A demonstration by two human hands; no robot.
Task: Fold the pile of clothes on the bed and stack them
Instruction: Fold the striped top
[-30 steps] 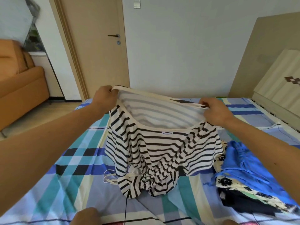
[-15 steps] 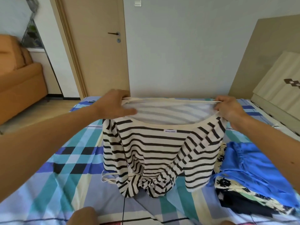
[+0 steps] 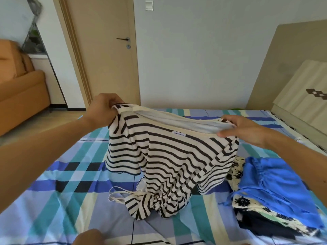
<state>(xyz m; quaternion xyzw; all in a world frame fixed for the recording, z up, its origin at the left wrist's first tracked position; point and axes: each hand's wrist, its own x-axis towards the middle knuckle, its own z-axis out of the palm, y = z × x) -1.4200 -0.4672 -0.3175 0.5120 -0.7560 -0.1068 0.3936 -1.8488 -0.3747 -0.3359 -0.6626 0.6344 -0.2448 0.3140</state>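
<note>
Striped knit in black and cream, the top (image 3: pixel 168 156) hangs between the two hands above the middle of the bed (image 3: pixel 53 183), its upper edge lifted and its lower part bunched on the sheet. The left hand (image 3: pixel 102 110) grips one shoulder corner with its fingers curled over the fabric. The right hand (image 3: pixel 242 129) pinches the other end of the wide neckline, thumb beneath and fingers on top. A small white label (image 3: pixel 178 134) shows just under the neck band, so the opening faces the person. The cloth looks light, soft and quite limp. It sags between the hands and collapses into folds where it meets the bed, so it will not keep a shape unless it is laid flat and smoothed. The shoulder seams look like the best places to hold it, since the loose neckline would likely stretch under a pull. Thin cream ties (image 3: pixel 120 193) trail from the hem on the left and could snag or stick out of a fold, so they probably want tucking in. There is no basket or box in view; the bed alone bears the clothes. Just beside the top on the right lies a stack: a blue garment (image 3: pixel 274 188) uppermost, a floral piece (image 3: pixel 247 202) under it and something dark (image 3: pixel 261 227) at the bottom. Whether more lies beneath I cannot tell.
</note>
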